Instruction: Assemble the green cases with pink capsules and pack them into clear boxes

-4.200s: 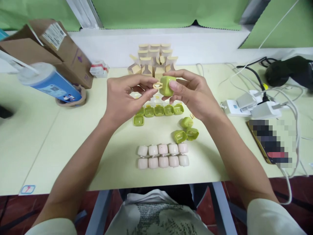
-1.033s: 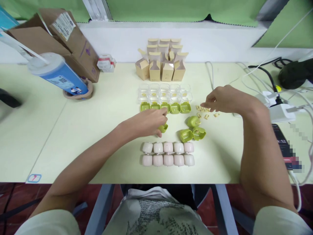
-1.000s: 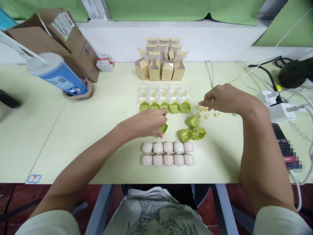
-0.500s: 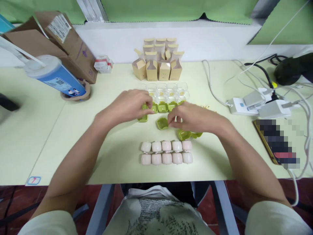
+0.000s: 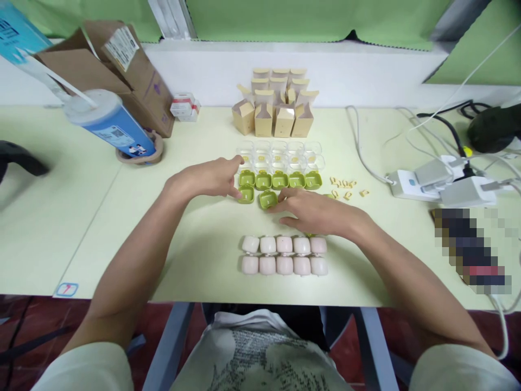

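Observation:
Several small green square cups lie on the table in two rows. My left hand [image 5: 217, 176] is beside the row's left end, index finger and thumb apart, the thumb at the left edge of the front-left green cup [image 5: 246, 194]. My right hand [image 5: 307, 210] reaches in from the right with its fingers spread, a fingertip touching the right side of a second front-row green cup [image 5: 268, 199]. More green pieces are partly hidden beneath this hand. Behind the green cups stand clear plastic cups [image 5: 279, 155] with yellow spots inside.
Two rows of pale pink rounded pieces [image 5: 284, 265] lie near the front edge. Small yellow clips [image 5: 345, 183] are at the right. Open cardboard boxes [image 5: 284, 120] stand at the back. A blue cup [image 5: 122, 133] is left; a power strip [image 5: 411, 183] and phone [image 5: 468, 247] lie right.
My left fingers have spread apart and moved off the cups slightly leftward. My right hand has unbent its fingers against the second front-row green cup, which now sits closer to the front-left one.

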Demonstrator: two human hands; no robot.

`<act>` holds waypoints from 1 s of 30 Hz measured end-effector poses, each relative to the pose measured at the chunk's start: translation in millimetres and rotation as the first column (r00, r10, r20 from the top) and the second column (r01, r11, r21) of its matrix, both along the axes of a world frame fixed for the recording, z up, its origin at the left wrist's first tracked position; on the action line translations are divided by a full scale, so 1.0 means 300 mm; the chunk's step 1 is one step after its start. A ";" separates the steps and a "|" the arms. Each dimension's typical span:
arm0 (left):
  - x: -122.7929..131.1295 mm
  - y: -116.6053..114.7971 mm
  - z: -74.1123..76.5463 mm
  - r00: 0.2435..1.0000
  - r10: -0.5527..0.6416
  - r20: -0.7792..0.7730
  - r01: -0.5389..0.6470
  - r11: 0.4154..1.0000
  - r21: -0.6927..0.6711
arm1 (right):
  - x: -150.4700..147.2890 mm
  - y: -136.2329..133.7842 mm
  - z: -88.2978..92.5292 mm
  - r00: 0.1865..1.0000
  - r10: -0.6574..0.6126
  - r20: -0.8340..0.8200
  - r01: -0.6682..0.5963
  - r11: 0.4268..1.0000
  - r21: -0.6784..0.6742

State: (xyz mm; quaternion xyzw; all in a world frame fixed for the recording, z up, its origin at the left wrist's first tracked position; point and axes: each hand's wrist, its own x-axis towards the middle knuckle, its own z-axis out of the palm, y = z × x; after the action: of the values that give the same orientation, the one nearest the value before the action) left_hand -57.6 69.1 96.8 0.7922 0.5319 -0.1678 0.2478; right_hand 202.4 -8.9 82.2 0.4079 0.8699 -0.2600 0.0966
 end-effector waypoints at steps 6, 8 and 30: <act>0.020 -0.029 0.006 0.996 -0.032 0.078 0.030 0.999 0.019 | -0.005 -0.003 -0.016 0.999 0.036 -0.036 -0.035 0.999 0.042; 0.025 -0.034 0.005 0.995 -0.050 0.089 0.048 0.999 0.025 | -0.010 -0.004 -0.019 0.999 0.040 -0.031 -0.039 0.998 0.052; 0.030 -0.102 0.051 0.996 -0.083 -0.044 0.094 0.900 0.425 | 0.147 0.083 0.060 0.996 -0.069 -0.055 0.061 0.991 -0.121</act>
State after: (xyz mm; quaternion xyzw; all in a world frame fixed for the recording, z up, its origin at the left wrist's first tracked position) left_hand -48.7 38.5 112.0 0.8483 0.5223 -0.0685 0.0543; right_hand 246.6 16.1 100.1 0.4217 0.8415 -0.3266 0.0864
